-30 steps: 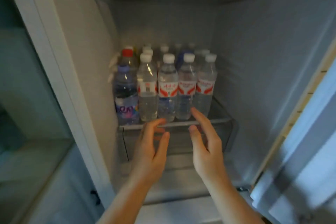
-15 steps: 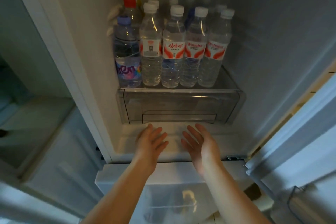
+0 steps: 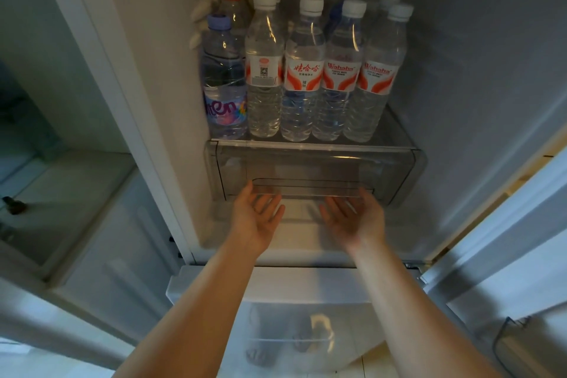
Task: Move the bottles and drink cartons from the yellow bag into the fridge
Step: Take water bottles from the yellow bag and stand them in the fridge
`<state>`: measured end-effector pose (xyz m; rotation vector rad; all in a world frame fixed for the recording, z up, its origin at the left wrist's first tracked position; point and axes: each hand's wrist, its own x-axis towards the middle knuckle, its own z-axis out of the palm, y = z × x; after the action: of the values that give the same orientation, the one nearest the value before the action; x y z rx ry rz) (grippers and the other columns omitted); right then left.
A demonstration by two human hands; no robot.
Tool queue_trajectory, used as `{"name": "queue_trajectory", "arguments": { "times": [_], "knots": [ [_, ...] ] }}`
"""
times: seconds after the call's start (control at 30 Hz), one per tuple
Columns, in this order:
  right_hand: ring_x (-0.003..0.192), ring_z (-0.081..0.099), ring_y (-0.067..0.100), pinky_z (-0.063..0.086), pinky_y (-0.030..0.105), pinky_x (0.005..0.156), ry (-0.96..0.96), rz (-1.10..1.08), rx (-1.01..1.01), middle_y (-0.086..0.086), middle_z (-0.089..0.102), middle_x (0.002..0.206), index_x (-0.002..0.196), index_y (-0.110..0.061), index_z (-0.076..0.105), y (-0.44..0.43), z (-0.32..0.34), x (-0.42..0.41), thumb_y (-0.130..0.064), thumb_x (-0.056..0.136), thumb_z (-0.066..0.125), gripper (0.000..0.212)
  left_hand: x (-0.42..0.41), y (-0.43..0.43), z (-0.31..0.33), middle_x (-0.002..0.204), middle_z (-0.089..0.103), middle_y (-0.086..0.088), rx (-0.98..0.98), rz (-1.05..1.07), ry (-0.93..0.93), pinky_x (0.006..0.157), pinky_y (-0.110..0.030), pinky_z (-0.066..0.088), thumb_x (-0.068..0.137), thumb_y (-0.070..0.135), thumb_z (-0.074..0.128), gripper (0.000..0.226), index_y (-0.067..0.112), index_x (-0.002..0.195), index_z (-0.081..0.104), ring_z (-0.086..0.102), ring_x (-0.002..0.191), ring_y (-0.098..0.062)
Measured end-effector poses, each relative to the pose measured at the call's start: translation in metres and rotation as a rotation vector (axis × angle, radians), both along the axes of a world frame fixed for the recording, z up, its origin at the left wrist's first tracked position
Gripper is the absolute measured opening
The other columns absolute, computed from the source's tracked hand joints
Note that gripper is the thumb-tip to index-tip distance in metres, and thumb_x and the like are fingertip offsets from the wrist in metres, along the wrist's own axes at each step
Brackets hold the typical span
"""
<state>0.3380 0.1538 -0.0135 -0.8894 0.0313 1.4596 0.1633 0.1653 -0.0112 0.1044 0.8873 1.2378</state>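
Just beneath the clear drawer (image 3: 313,163), left hand (image 3: 256,218) and right hand (image 3: 356,218) hover palms up, each grip slack and empty.

The fridge shelf (image 3: 397,132) is see-through, its front edge just above a clear drawer (image 3: 313,169). Five bottles stand upright in a tight front row, side by side: a purple-capped bottle (image 3: 224,80) by the left wall, then four white-capped water bottles (image 3: 303,70) with labels facing out. Behind them a red-capped bottle (image 3: 230,1) and more white caps stand in further rows, partly hidden. A bare strip of shelf shows at the right
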Motion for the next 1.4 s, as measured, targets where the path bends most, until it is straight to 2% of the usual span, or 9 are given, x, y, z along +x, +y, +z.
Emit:
{"name": "queue_trajectory", "arguments": {
  "times": [0.13,0.2,0.47,0.63,0.87,1.0,1.2,1.3,1.4],
  "knots": [
    [0.108,0.059,0.031,0.043,0.056,0.104,0.021,0.012,0.003,0.019,0.056,0.127,0.089,-0.014,0.053,-0.009,-0.006,0.000,-0.030,0.096,0.056,0.018,0.002,-0.004,-0.003,0.112,0.067,-0.007,-0.007,-0.014,0.024,0.089,-0.036,0.048,0.097,0.042,0.056,0.034,0.011,0.110,0.061,0.060,0.119,-0.024],
    [0.110,0.059,0.032,0.046,0.054,0.100,0.016,0.013,-0.001,0.018,0.057,0.121,0.086,-0.014,0.053,-0.016,-0.009,0.001,-0.029,0.097,0.055,0.019,0.002,-0.013,-0.005,0.105,0.068,-0.006,-0.012,-0.020,0.041,0.092,-0.037,0.047,0.097,0.043,0.055,0.031,0.012,0.097,0.061,0.061,0.118,-0.023],
    [0.099,0.064,0.029,0.053,0.041,0.083,-0.032,0.010,0.021,0.013,0.062,0.093,0.082,-0.015,0.054,-0.054,-0.010,0.002,-0.028,0.098,0.054,0.021,0.004,-0.054,-0.004,0.119,0.062,-0.008,-0.021,0.001,0.094,0.093,-0.038,0.047,0.099,0.044,0.052,0.039,0.013,0.124,0.051,0.063,0.110,-0.023],
    [0.105,0.066,0.028,0.052,0.040,0.085,-0.041,0.048,0.042,0.011,0.068,0.096,0.092,-0.014,0.059,-0.081,-0.012,0.003,-0.029,0.097,0.055,0.017,0.001,-0.080,0.000,0.112,0.067,-0.007,-0.007,0.023,0.087,0.088,-0.038,0.049,0.100,0.040,0.051,0.024,0.018,0.102,0.060,0.065,0.107,-0.023],
    [0.108,0.065,0.029,0.053,0.041,0.087,-0.018,0.067,-0.001,0.013,0.063,0.106,0.105,-0.015,0.055,-0.113,-0.010,0.005,-0.034,0.091,0.060,0.024,-0.003,-0.111,-0.006,0.123,0.067,-0.009,-0.005,0.049,0.121,0.079,-0.036,0.052,0.098,0.041,0.053,0.041,0.013,0.126,0.062,0.071,0.102,-0.022],
    [0.102,0.068,0.028,0.053,0.041,0.088,-0.023,0.091,0.008,0.011,0.066,0.099,0.091,-0.016,0.059,-0.125,-0.008,0.006,-0.035,0.083,0.063,0.021,-0.005,-0.123,-0.011,0.108,0.066,-0.008,0.001,0.063,0.149,0.089,-0.040,0.052,0.096,0.043,0.053,0.035,0.014,0.113,0.063,0.070,0.102,-0.023],
    [0.103,0.067,0.029,0.049,0.043,0.096,0.003,0.113,0.035,0.012,0.068,0.097,0.089,-0.016,0.061,-0.130,-0.004,0.007,-0.031,0.088,0.058,0.016,-0.004,-0.128,-0.013,0.103,0.070,-0.006,0.030,0.078,0.199,0.083,-0.038,0.051,0.095,0.045,0.053,0.035,0.015,0.106,0.067,0.070,0.104,-0.025],
    [0.106,0.068,0.032,0.051,0.045,0.091,0.024,0.144,0.011,0.016,0.069,0.103,0.096,-0.011,0.061,-0.130,-0.009,0.008,-0.021,0.093,0.052,0.015,-0.002,-0.129,-0.015,0.100,0.071,-0.005,0.045,0.047,0.245,0.087,-0.040,0.051,0.092,0.047,0.054,0.035,0.015,0.099,0.066,0.071,0.101,-0.025],
    [0.102,0.071,0.032,0.053,0.045,0.089,-0.147,0.266,-0.061,0.016,0.072,0.112,0.110,-0.005,0.060,-0.131,-0.022,0.007,-0.013,0.099,0.045,0.020,0.004,-0.135,-0.020,0.109,0.073,-0.003,0.073,-0.007,0.368,0.086,-0.041,0.051,0.089,0.052,0.051,0.043,0.015,0.105,0.065,0.070,0.104,-0.024]
  ]
}}
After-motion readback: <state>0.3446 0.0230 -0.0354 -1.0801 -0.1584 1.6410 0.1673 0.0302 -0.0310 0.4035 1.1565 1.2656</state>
